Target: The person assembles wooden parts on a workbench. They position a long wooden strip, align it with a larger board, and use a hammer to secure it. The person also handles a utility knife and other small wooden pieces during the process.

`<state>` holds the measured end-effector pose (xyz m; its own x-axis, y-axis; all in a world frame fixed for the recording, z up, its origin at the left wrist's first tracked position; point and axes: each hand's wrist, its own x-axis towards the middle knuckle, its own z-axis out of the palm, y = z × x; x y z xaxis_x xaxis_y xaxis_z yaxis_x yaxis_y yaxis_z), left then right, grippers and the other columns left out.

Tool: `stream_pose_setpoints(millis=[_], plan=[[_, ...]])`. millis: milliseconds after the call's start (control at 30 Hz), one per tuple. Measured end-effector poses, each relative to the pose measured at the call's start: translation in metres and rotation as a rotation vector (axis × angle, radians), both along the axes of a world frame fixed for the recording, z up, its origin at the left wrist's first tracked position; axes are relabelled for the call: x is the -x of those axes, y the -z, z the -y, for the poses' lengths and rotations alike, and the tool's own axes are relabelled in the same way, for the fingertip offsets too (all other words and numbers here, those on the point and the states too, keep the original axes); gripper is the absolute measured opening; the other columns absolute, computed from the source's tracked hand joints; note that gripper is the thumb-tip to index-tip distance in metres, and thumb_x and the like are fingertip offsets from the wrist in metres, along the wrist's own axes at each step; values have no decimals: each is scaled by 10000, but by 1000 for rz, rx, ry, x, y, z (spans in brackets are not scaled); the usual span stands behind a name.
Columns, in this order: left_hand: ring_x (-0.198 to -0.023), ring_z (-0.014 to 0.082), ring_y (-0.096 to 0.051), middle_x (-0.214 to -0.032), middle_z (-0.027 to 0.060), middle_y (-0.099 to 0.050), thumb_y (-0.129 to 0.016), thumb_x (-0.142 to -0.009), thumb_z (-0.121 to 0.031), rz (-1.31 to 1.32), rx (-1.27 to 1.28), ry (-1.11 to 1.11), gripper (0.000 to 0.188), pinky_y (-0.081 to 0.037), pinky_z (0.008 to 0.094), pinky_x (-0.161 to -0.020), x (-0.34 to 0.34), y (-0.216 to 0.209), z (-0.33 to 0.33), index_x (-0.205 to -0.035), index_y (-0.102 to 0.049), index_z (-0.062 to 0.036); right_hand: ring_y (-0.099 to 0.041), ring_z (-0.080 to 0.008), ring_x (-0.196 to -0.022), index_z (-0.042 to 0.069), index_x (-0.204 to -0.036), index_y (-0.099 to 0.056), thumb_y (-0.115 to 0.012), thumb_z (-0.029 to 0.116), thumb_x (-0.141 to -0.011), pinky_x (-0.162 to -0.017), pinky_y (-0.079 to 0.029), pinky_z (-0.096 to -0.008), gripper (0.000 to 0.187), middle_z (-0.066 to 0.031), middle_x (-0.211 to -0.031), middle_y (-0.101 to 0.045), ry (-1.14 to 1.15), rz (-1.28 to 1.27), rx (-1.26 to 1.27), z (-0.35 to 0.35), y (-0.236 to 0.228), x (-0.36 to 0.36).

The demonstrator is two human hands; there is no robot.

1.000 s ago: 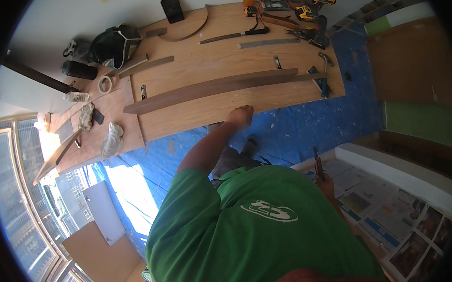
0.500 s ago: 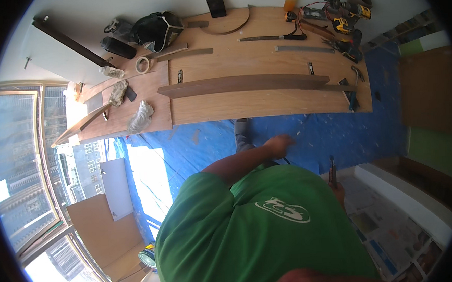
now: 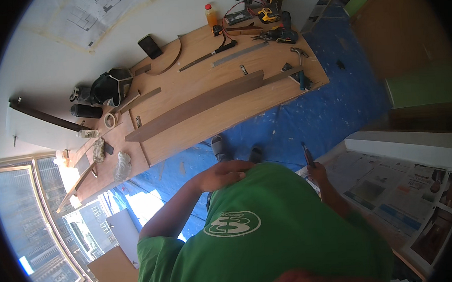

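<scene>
My left hand (image 3: 226,175) lies against the front of my green shirt, fingers stretched out, with nothing visible in it. On my other side, my right hand (image 3: 318,173) is closed around a slim dark hand tool (image 3: 308,154) that points up and away from me. Its exact kind is too small to make out. Beyond both hands is a wooden worktop (image 3: 185,138), and a long curved wooden strip (image 3: 198,105) lies across it. Neither hand touches the worktop.
A hammer (image 3: 300,68), cordless drills (image 3: 269,15) and a metal strip (image 3: 239,54) lie toward the worktop's right end. Tape (image 3: 110,120), a black bottle (image 3: 86,111) and a bag (image 3: 111,86) are at its left. Blue sheeting (image 3: 286,122) covers the floor; newspaper (image 3: 392,183) lies at right.
The view has turned, so the worktop now slants. My left hand has come back from in front of me onto my shirt. The right hand, still holding the tool, shows more fully.
</scene>
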<state>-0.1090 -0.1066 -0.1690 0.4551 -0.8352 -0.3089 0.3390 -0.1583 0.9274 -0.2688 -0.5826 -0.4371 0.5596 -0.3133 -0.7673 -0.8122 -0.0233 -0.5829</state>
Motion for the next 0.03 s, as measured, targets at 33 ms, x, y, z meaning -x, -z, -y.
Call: stream_pose_setpoints(millis=[33], plan=[[-1434,325,-439,-1510,173,-512,-590,-1029,-341,157,41,59,550,-296,441,-1204,-6,-12,-2,-1497,-503,-64,-577,-147,-529,26,-948,-622,-735,182,-923,-474,-466,-315,194,-44,-665,-590,26,4,-6,1,2,6]])
